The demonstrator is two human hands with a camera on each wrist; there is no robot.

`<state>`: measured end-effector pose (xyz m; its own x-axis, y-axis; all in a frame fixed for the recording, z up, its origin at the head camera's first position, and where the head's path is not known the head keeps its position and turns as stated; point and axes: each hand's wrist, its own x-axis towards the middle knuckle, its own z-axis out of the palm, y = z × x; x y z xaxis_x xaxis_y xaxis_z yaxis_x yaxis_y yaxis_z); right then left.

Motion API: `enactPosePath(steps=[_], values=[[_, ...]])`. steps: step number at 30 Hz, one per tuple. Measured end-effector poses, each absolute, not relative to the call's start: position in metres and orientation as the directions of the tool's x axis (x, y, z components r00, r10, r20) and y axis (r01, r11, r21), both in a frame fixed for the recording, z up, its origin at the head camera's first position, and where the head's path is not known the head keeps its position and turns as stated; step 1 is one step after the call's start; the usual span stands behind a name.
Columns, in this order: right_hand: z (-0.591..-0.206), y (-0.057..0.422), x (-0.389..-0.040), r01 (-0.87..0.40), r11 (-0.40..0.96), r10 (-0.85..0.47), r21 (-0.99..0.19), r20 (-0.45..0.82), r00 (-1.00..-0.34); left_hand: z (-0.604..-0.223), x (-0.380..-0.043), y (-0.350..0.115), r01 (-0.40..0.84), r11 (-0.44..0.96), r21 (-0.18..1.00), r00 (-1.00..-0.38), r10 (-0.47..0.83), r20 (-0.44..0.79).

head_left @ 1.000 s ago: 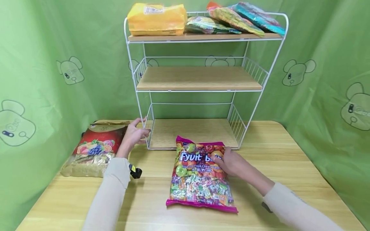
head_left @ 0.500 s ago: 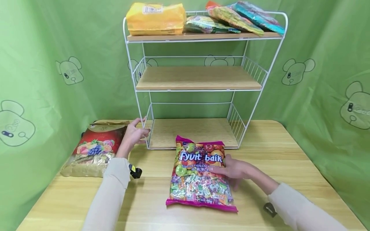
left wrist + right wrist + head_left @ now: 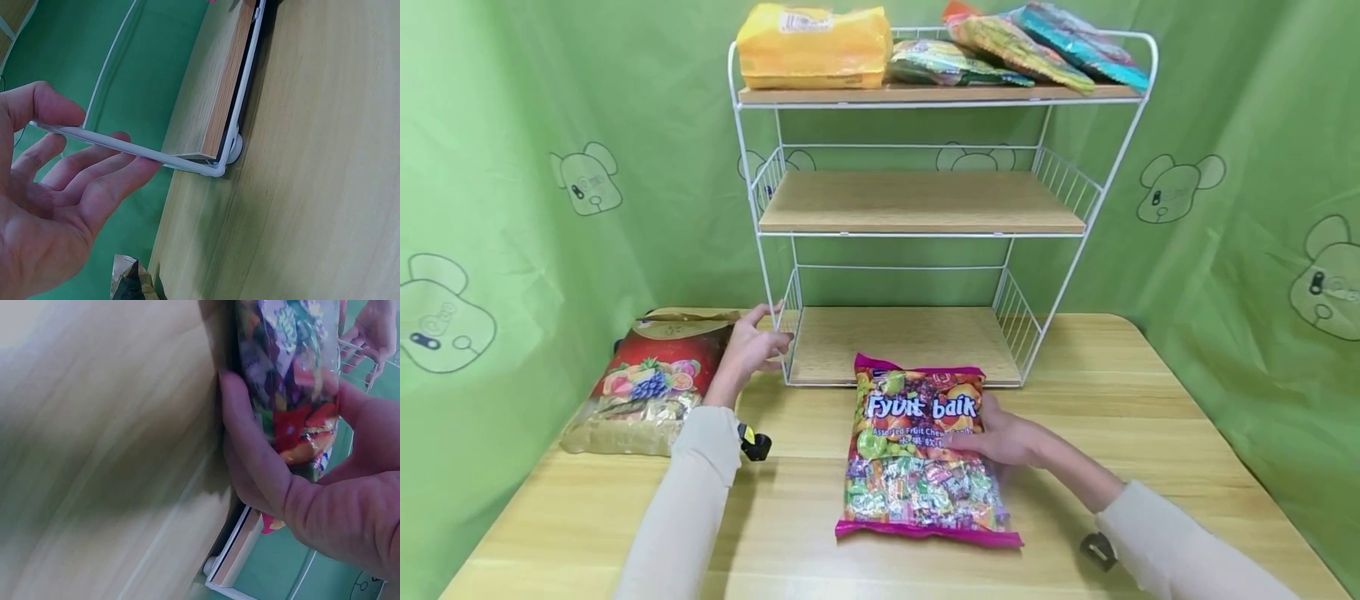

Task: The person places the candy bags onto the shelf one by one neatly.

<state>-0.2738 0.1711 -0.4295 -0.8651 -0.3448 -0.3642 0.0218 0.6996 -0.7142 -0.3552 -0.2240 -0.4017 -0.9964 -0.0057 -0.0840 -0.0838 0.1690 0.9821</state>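
Observation:
My left hand (image 3: pixel 752 343) grips the left front post of a white wire shelf rack (image 3: pixel 765 279). In the left wrist view, the thumb lies on one side of the post (image 3: pixel 109 140) and the fingers on the other. A pink-edged bag of fruit chewy candy (image 3: pixel 917 450) leans its top end on the front of the rack's bottom shelf. My right hand (image 3: pixel 1003 435) holds the bag's right edge, thumb over the printed front. The right wrist view shows its other fingers (image 3: pixel 250 434) curled beneath the bag, close to the tabletop.
A red and gold candy bag (image 3: pixel 651 383) lies left of the rack. On the top shelf (image 3: pixel 940 96) sit a yellow packet (image 3: pixel 812 50) and several colourful bags (image 3: pixel 1015 50). The middle shelf (image 3: pixel 917 200) is bare wood. Green curtains (image 3: pixel 490 167) surround the wooden table (image 3: pixel 790 517).
My right hand has slid from the bag's upper right corner down to its right edge, with the fingers now underneath. The left hand stays on the post.

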Motion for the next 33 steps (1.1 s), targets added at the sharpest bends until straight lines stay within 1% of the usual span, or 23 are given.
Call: enactPosePath(steps=[4,8,13,16,19,23,25,27,31,33], values=[[-0.427,0.167,-0.272,0.058,0.656,-0.349,-0.752,-0.37,-0.861,-0.411,-0.363,-0.227,-0.077,0.149,0.986,-0.997,-0.015,-0.075],[-0.424,0.163,-0.27,0.101,0.61,-0.361,-0.786,-0.388,-0.848,-0.417,-0.367,-0.228,-0.058,0.158,0.986,-0.998,-0.033,-0.054],[-0.424,0.161,-0.269,0.129,0.592,-0.345,-0.796,-0.394,-0.852,-0.418,-0.367,-0.226,-0.04,0.163,0.986,-0.999,-0.038,-0.034],[-0.426,0.162,-0.271,0.133,0.585,-0.331,-0.8,-0.385,-0.862,-0.418,-0.366,-0.226,-0.04,0.164,0.986,-0.999,-0.04,-0.034],[-0.428,0.166,-0.273,0.11,0.545,-0.335,-0.831,-0.337,-0.88,-0.419,-0.367,-0.226,-0.042,0.167,0.985,-0.998,-0.042,-0.035],[-0.431,0.168,-0.277,0.106,0.503,-0.34,-0.858,-0.31,-0.888,-0.42,-0.367,-0.228,-0.041,0.167,0.985,-0.999,-0.041,-0.034],[-0.433,0.169,-0.279,0.12,0.492,-0.35,-0.862,-0.322,-0.88,-0.42,-0.367,-0.228,-0.047,0.167,0.985,-0.998,-0.036,-0.042],[-0.436,0.17,-0.281,0.118,0.45,-0.392,-0.885,-0.314,-0.865,-0.419,-0.366,-0.229,-0.059,0.162,0.985,-0.998,-0.033,-0.054],[-0.441,0.174,-0.286,0.137,0.347,-0.493,-0.928,-0.304,-0.815,-0.415,-0.365,-0.228,-0.087,0.149,0.985,-0.996,-0.02,-0.085],[-0.442,0.176,-0.287,0.165,0.332,-0.513,-0.929,-0.325,-0.794,-0.411,-0.363,-0.226,-0.097,0.149,0.984,-0.995,-0.017,-0.096]])
